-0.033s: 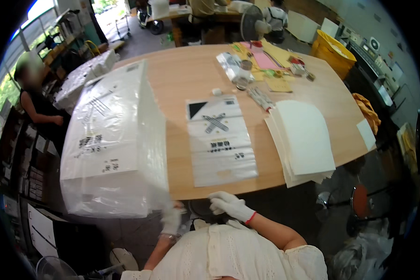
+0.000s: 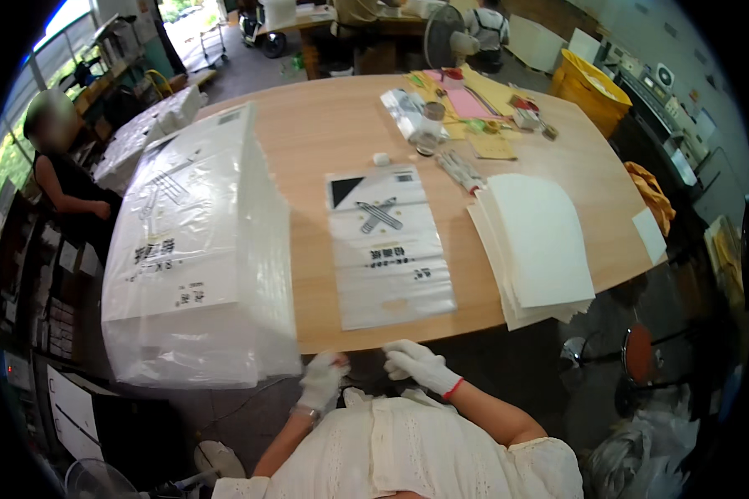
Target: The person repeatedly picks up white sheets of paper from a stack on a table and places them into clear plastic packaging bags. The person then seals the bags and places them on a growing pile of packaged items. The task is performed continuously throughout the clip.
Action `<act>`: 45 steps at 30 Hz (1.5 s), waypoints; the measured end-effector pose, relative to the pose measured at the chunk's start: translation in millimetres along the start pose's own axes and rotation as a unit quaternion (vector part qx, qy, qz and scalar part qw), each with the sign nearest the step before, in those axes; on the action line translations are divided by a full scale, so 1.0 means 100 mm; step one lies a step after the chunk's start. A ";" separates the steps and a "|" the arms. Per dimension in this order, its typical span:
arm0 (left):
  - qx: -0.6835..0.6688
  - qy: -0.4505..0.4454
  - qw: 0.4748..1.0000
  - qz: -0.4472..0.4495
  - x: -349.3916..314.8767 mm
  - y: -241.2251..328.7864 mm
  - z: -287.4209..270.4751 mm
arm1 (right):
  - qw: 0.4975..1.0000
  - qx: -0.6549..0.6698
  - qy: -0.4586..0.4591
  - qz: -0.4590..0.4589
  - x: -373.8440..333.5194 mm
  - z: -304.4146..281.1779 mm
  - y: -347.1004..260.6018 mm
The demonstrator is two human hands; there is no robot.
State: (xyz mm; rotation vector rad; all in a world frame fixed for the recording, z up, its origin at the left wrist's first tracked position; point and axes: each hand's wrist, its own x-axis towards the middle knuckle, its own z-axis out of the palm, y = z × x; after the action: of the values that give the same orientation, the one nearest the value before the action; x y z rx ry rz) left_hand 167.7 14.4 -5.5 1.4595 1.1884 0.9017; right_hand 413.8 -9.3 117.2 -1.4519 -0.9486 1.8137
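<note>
My left hand (image 2: 323, 380), in a white glove with reddish bare fingertips, is held before the table's near edge, close to the front corner of the bag stack. Its fingers are curled and I see nothing in them. To its right, my right hand (image 2: 420, 367), in a white glove with a red cuff, has its fingers bent together with nothing visible in them. Beyond the hands a printed clear plastic bag (image 2: 391, 287) lies flat on the table. The tall stack of similar printed bags (image 2: 195, 274) at the left overhangs the near edge. At the right rests a stack of cream paper sheets (image 2: 549, 249).
On the wooden table (image 2: 308, 125) are a small white block (image 2: 381, 159), a glass jar (image 2: 429, 133), a grey-white glove (image 2: 460, 172) and coloured papers (image 2: 474, 100). A person (image 2: 66, 183) stands at the left. A round red stool (image 2: 637, 353) is at the right.
My left hand has come away from the bag stack's front corner, moving right toward my other hand. My right hand has shifted slightly to the right.
</note>
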 end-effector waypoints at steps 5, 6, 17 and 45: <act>0.340 0.035 0.920 0.193 1.16 0.71 1.03 | 0.988 0.053 0.143 0.012 -0.38 -0.53 0.50; 0.383 0.021 0.904 0.191 1.33 0.67 1.09 | 0.986 0.064 0.152 0.012 -0.41 -0.55 0.52; 0.335 -0.210 0.916 0.072 2.03 0.80 0.88 | 0.950 0.285 0.108 -0.070 0.90 -0.51 0.06; 0.208 0.121 0.916 0.320 1.53 1.84 0.76 | 0.680 -0.585 0.419 -0.141 -0.71 -2.26 -0.30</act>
State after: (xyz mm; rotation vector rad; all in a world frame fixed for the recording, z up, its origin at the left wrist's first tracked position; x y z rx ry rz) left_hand 316.3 142.8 150.5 2.2062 1.1334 1.3560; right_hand 650.5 -17.2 149.5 -2.2940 -1.7177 -0.0492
